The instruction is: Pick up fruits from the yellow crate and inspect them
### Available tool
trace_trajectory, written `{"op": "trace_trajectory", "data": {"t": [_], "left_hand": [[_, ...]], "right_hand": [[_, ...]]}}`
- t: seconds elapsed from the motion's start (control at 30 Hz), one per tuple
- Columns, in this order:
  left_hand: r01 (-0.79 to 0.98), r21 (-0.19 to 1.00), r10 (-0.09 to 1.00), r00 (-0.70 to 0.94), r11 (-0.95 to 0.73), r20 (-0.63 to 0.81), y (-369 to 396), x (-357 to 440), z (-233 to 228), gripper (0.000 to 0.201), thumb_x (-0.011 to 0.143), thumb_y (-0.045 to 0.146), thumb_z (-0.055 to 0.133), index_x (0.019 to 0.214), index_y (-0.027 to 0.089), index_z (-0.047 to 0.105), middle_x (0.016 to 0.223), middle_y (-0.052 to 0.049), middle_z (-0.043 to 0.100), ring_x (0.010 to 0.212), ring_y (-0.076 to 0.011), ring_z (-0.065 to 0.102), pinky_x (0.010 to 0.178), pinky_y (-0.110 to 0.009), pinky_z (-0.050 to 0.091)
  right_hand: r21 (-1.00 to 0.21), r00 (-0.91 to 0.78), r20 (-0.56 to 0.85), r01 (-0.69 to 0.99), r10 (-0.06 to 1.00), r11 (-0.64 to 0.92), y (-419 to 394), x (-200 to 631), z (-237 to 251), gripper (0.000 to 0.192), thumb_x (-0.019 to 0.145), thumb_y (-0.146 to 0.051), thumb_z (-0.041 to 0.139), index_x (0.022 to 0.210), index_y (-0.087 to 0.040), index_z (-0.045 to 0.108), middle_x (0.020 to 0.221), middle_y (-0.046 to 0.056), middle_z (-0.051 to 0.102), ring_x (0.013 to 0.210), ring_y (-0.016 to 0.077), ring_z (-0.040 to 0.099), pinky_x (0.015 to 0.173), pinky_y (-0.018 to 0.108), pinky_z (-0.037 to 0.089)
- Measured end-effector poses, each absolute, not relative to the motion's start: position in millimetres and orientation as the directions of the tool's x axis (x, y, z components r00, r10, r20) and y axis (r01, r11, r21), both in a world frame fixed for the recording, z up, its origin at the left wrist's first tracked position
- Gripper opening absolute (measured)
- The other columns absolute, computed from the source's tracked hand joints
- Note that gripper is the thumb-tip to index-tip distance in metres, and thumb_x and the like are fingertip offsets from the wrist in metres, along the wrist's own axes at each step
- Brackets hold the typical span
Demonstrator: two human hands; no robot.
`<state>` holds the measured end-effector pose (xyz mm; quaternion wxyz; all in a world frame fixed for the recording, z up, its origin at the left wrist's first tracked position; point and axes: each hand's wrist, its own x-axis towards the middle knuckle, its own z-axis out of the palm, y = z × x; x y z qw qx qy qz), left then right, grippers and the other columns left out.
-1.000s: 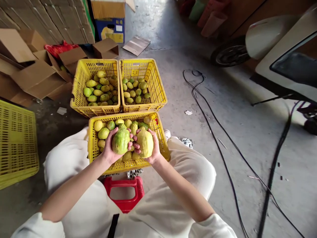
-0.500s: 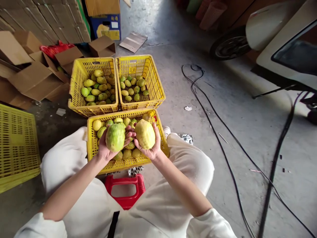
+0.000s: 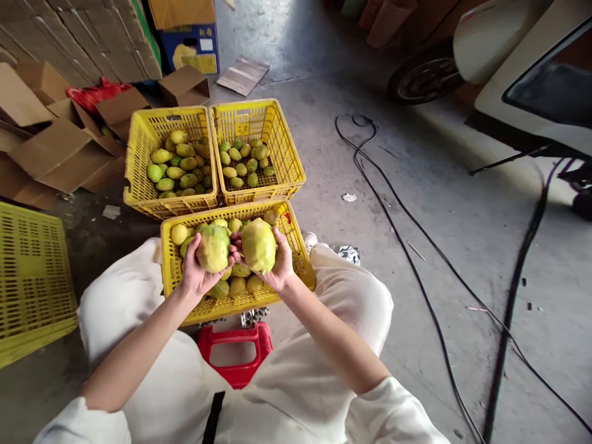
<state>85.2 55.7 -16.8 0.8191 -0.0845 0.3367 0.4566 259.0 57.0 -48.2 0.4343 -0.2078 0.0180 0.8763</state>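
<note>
My left hand [image 3: 197,274] is wrapped round a green and yellow papaya [image 3: 213,248]. A paler, yellower papaya [image 3: 259,245] rests in my right hand [image 3: 280,265], its narrow end pointing down toward me. Both fruits are side by side, a little apart, above a yellow plastic crate [image 3: 203,314] between my knees. More green and yellow papayas [image 3: 237,286] lie inside that crate, partly hidden by my hands.
Beyond stand two yellow crates, the left one [image 3: 139,196] and the right one [image 3: 296,172], both holding smaller-looking fruit. Another yellow crate [image 3: 34,271] is at left, near cardboard boxes [image 3: 69,151]. Black cables [image 3: 428,302] cross the floor. A red plastic stool [image 3: 235,367] shows between my legs.
Both papayas have been turned in my hands; the right one now shows its narrow end lower down, the left one a yellower side. My right hand has shifted slightly left.
</note>
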Motion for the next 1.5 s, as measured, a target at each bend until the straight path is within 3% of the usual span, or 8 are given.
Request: {"op": "trace_trajectory", "data": {"t": [0.3, 0.43, 0.53, 0.77, 0.93, 1.13, 1.37, 1.5], "left_hand": [[-0.755, 0.258, 0.748, 0.422, 0.603, -0.513, 50.8, 83.9, -23.9, 0.05, 0.087, 0.058, 0.058, 0.109, 0.013, 0.064, 0.087, -0.009, 0.068, 0.066, -0.0188, 0.065, 0.059, -0.03, 0.059], [-0.756, 0.239, 0.727, 0.411, 0.609, -0.55, 57.0, 80.6, -9.6, 0.044, 0.093, 0.047, 0.045, 0.117, 0.015, 0.064, 0.093, -0.013, 0.069, 0.074, -0.0241, 0.069, 0.061, -0.037, 0.061], [-0.777, 0.216, 0.722, 0.391, 0.592, -0.571, 56.3, 77.3, -9.1, 0.051, 0.098, 0.046, 0.04, 0.135, 0.017, 0.059, 0.092, -0.012, 0.068, 0.074, -0.0238, 0.068, 0.062, -0.038, 0.061], [-0.727, 0.17, 0.677, 0.49, 0.665, -0.55, 49.1, 77.2, -19.0, 0.075, 0.091, 0.07, 0.05, 0.146, 0.018, 0.052, 0.086, -0.011, 0.064, 0.065, -0.0229, 0.064, 0.05, -0.033, 0.056], [-0.769, 0.174, 0.695, 0.426, 0.615, -0.579, 52.4, 82.0, -11.4, 0.059, 0.097, 0.064, 0.039, 0.125, 0.017, 0.062, 0.084, -0.011, 0.064, 0.06, -0.0186, 0.062, 0.047, -0.027, 0.057], [-0.839, 0.175, 0.76, 0.353, 0.516, -0.546, 56.9, 80.8, -8.4, 0.057, 0.098, 0.059, 0.044, 0.141, 0.024, 0.056, 0.09, -0.008, 0.066, 0.067, -0.0172, 0.066, 0.053, -0.024, 0.059], [-0.839, 0.254, 0.753, 0.247, 0.481, -0.61, 55.6, 85.7, -6.1, 0.054, 0.098, 0.056, 0.051, 0.133, 0.016, 0.06, 0.096, -0.011, 0.07, 0.076, -0.0208, 0.069, 0.058, -0.026, 0.058], [-0.822, 0.289, 0.777, 0.263, 0.491, -0.572, 52.1, 86.7, -8.7, 0.047, 0.096, 0.05, 0.059, 0.131, 0.019, 0.063, 0.096, -0.011, 0.072, 0.078, -0.0211, 0.071, 0.061, -0.026, 0.058]], "right_hand": [[-0.2, -0.466, -0.424, -0.788, 0.777, -0.582, 51.8, 255.1, -42.6, 0.031, 0.089, -0.047, 0.056, 0.102, -0.021, 0.067, 0.088, 0.006, 0.077, 0.076, 0.019, 0.073, 0.059, 0.028, 0.064], [-0.218, -0.451, -0.434, -0.787, 0.78, -0.577, 54.3, 261.1, -29.7, 0.046, 0.093, -0.045, 0.03, 0.096, -0.021, 0.069, 0.085, 0.006, 0.077, 0.084, 0.0227, 0.077, 0.069, 0.039, 0.064], [-0.279, -0.467, -0.374, -0.767, 0.801, -0.578, 55.6, 265.1, -27.2, 0.032, 0.08, -0.041, 0.052, 0.102, -0.022, 0.065, 0.094, 0.008, 0.077, 0.094, 0.027, 0.076, 0.075, 0.047, 0.065], [-0.298, -0.543, -0.264, -0.74, 0.797, -0.603, 51.5, 255.7, -39.7, 0.068, 0.057, -0.045, 0.085, 0.116, -0.025, 0.058, 0.104, 0.008, 0.074, 0.087, 0.0264, 0.074, 0.065, 0.041, 0.065], [-0.257, -0.506, -0.312, -0.77, 0.804, -0.584, 54.9, 255.9, -33.1, 0.051, 0.076, -0.046, 0.069, 0.121, -0.025, 0.055, 0.102, 0.006, 0.075, 0.086, 0.0246, 0.075, 0.073, 0.047, 0.067], [-0.252, -0.45, -0.37, -0.794, 0.813, -0.554, 59.9, 259.9, -21.8, 0.05, 0.077, -0.044, 0.055, 0.122, -0.026, 0.061, 0.108, 0.009, 0.075, 0.101, 0.0296, 0.073, 0.082, 0.056, 0.064], [-0.17, -0.416, -0.397, -0.842, 0.818, -0.511, 58.1, 252.7, -23.3, 0.039, 0.092, -0.051, 0.057, 0.121, -0.024, 0.063, 0.104, 0.007, 0.073, 0.077, 0.0163, 0.069, 0.056, 0.025, 0.059], [-0.13, -0.416, -0.406, -0.855, 0.814, -0.502, 58.4, 254.1, -26.3, 0.039, 0.088, -0.043, 0.06, 0.122, -0.025, 0.062, 0.101, 0.006, 0.074, 0.081, 0.0173, 0.07, 0.066, 0.03, 0.064]]}}
